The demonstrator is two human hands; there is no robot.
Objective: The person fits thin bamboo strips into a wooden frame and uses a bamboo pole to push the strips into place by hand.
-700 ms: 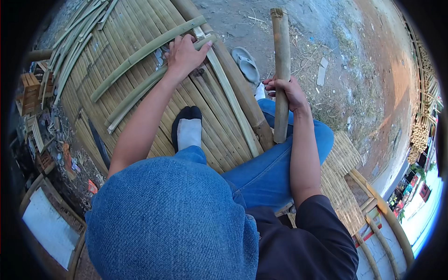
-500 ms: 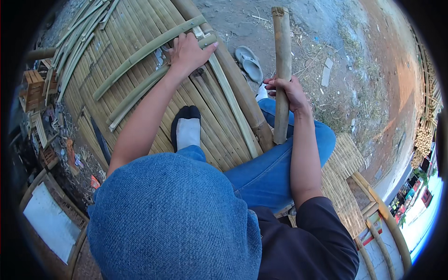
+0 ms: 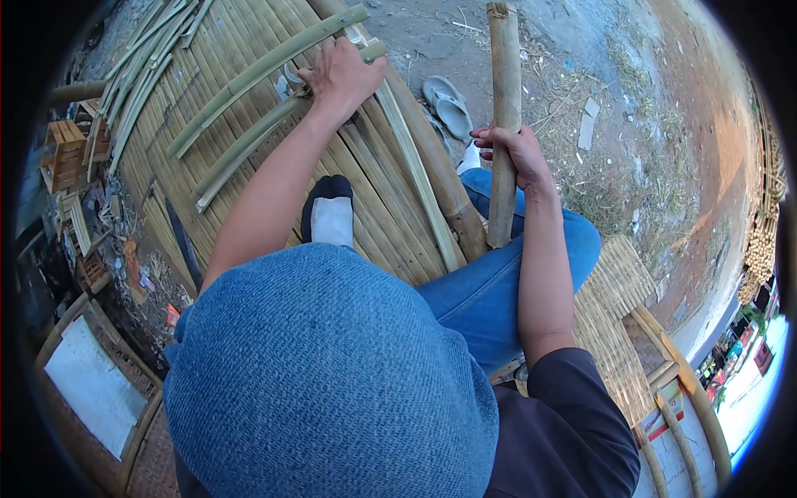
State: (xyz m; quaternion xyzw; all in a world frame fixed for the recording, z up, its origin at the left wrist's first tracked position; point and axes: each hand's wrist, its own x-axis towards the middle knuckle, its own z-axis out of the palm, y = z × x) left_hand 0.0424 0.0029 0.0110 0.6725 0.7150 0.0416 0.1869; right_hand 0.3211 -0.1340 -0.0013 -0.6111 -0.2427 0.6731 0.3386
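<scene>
Plainly, from the head view, the risk lies where the person's two hands and two pieces of bamboo come close to the seated body. The left hand [image 3: 344,76] rests with bent fingers over the lower strip [image 3: 247,153], which lies aslant on the slatted counter [image 3: 257,29]; whether those fingers wrap it or merely press on it cannot be told, as the hand hides its own underside. A loose press could let the strip roll or slide, since its rounded shape would give it little footing on uneven slats. Near it lies the upper strip [image 3: 257,71], so a sideways slip might knock the two together and pinch a fingertip. The right hand [image 3: 519,153] is closed around a thick stick [image 3: 505,75] below its middle, holding it nearly upright outside the edge pole [image 3: 466,226]. Its long upper part could make it top-heavy; a slack wrist might let it tip toward the left hand. Its bottom end sits by the bent leg [image 3: 481,295], so a slip downward could bump the thigh. The socked foot [image 3: 332,217] is also near the lower strip's path, should it skid.
</scene>
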